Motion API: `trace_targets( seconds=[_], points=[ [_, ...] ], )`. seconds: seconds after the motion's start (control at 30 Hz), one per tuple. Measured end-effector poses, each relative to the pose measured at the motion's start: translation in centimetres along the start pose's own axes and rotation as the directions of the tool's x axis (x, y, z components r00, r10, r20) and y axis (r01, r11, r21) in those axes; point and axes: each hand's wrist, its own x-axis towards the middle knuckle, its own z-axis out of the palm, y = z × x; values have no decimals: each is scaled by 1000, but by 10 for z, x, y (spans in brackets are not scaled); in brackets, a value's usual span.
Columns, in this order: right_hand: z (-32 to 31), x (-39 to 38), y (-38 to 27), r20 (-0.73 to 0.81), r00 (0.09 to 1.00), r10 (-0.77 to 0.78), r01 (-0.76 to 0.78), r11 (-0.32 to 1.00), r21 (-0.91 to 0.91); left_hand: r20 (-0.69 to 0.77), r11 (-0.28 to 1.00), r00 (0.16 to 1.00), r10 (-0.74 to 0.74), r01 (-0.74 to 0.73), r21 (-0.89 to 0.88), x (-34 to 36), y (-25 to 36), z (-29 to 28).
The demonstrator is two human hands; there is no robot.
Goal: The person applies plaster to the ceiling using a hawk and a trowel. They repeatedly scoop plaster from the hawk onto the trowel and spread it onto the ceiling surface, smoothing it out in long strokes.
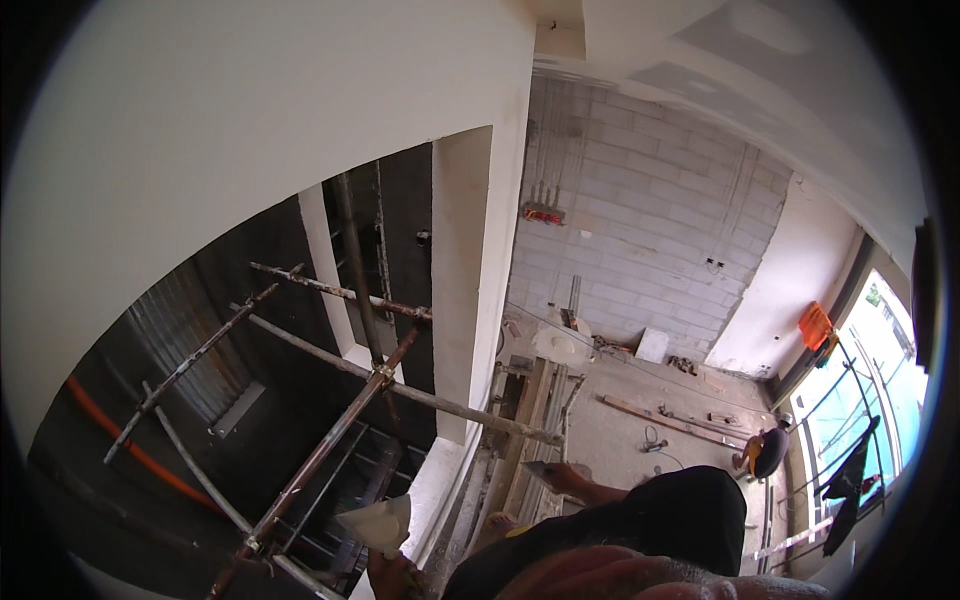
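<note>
My left hand [396, 574] is at the lower middle, closed around a wide putty knife. The putty knife's pale, broad blade [380, 524] points up and left, beside the white sill of the wall opening. To the right, my right hand [572, 484] grips a second scraper-like blade [541, 469], dark grey and smaller in view; its handle is hidden by the fingers. This blade lies over the wooden planks [535, 420], close to the end of a scaffold pole [480, 418]. My dark-clothed body fills the lower edge.
Rusty scaffold tubes [330, 455] cross the dark wall opening on the left. A grey block wall [640, 190] stands beyond. Boards [670, 420] and tools lie on the floor far below. What looks like a bent-over person [768, 455] is near the bright window, beside an orange cloth [815, 325].
</note>
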Motion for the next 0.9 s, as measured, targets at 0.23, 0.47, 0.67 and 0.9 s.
trace_targets(
  seconds=[0.23, 0.47, 0.67, 0.9],
  points=[
    [8, 171, 11, 196, 931, -308, 315, 949, -5, -221, 999, 974, 47, -44, 17, 44, 16, 106],
    [-40, 269, 6, 354, 873, -335, 377, 925, -53, -289, 952, 921, 263, -199, 232, 75, 23, 212],
    [-52, 310, 15, 361, 843, -398, 458, 884, -94, 141, 969, 990, -29, 62, -238, 149, -49, 159],
    [-14, 294, 26, 378, 848, -372, 441, 890, -114, -238, 965, 965, 109, -160, -207, 93, 50, 270]
  ],
)
